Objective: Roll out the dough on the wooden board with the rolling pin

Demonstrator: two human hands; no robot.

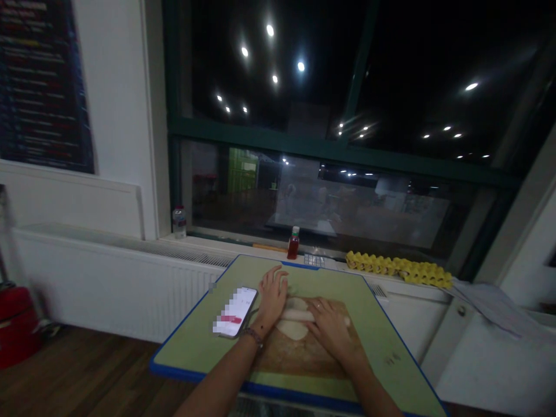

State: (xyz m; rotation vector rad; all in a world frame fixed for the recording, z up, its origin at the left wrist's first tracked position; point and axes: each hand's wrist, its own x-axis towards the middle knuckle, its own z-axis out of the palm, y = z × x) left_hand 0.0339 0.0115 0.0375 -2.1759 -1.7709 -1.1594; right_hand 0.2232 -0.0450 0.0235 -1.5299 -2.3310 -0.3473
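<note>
A pale rolling pin lies across a flat, light piece of dough on a brown board. My left hand is at the pin's left end, fingers stretched forward and slightly apart; its palm hides that end. Over the right part of the pin rests my right hand, wearing a ring, with its thumb on the near side and its fingers on the far side. The pin's right end shows past this hand. Left of my left hand lies a phone with a lit screen.
The green table has a blue edge and stands against the window sill. On the sill are a red bottle, a clear bottle and yellow egg trays. A radiator and red container are left.
</note>
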